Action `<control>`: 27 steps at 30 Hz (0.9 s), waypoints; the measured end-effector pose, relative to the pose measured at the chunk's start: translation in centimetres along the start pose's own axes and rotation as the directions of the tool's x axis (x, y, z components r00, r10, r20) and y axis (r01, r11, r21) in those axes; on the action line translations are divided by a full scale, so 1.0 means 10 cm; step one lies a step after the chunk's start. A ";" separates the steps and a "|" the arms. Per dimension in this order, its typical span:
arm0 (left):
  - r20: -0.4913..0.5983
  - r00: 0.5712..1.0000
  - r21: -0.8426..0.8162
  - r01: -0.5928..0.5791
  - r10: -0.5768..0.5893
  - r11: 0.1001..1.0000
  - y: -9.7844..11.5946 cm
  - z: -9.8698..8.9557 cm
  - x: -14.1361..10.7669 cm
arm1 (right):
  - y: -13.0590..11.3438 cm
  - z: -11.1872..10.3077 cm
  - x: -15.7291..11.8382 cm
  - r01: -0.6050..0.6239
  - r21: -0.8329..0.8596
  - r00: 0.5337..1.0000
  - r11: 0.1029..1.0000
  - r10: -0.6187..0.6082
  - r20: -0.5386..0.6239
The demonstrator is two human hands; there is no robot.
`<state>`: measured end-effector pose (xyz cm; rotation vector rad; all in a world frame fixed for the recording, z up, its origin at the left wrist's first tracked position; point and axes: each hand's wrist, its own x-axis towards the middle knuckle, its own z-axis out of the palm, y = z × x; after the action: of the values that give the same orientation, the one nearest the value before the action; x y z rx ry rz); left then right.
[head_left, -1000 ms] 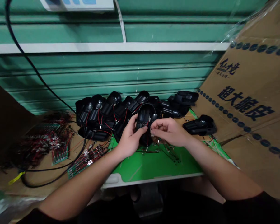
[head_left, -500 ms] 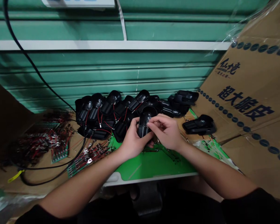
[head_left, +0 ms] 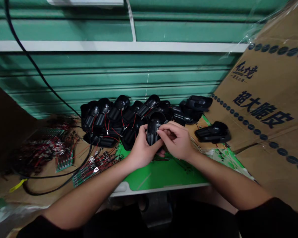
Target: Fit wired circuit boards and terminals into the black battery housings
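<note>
A glossy black plastic housing [head_left: 154, 127] with a rounded top is held up above the green table [head_left: 164, 177]. My left hand [head_left: 144, 147] wraps round its left side and lower end, thumb across the front. At the right edge of the housing, my right hand [head_left: 177, 138] has thumb and forefinger pinched together against it. Whatever lies between those fingertips is too small to make out. Behind the hands, several like black housings [head_left: 119, 107] with red wires lie crowded together. One more housing [head_left: 213, 132] rests to the right.
Bundles of red-wired parts [head_left: 48, 148] and small green circuit boards [head_left: 96, 167] cover the left side. A black cable [head_left: 37, 69] loops down there, near a yellow tag [head_left: 18, 185]. A large cardboard box [head_left: 265, 115] stands at right, before a green slatted wall [head_left: 101, 62].
The view has shifted very slightly. Both hands keep the same hold on the black housing, with hardly any finger movement visible.
</note>
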<state>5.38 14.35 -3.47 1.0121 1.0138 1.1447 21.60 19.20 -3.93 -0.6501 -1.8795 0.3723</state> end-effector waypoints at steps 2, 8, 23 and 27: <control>-0.001 1.000 -0.009 0.003 -0.003 1.000 0.00 0.00 0.00 | 0.01 -0.01 0.00 0.046 -0.023 0.999 0.999 -0.046 0.021; 0.013 1.000 -0.039 0.006 -0.006 0.999 0.03 -0.02 0.00 | 0.06 -0.11 0.05 0.158 -0.043 0.980 0.986 -0.152 0.127; 0.053 0.999 -0.085 0.016 -0.012 0.996 0.02 -0.05 0.00 | 0.04 -0.17 0.08 0.173 -0.062 0.974 0.983 -0.161 0.160; 0.064 0.998 -0.090 0.013 -0.007 0.996 0.02 -0.05 0.00 | 0.04 -0.16 0.07 0.179 -0.063 0.974 0.982 -0.168 0.153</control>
<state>4.87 14.42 -3.36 0.9649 0.9078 1.1326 22.96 19.91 -3.01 -0.5154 -2.0832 0.2413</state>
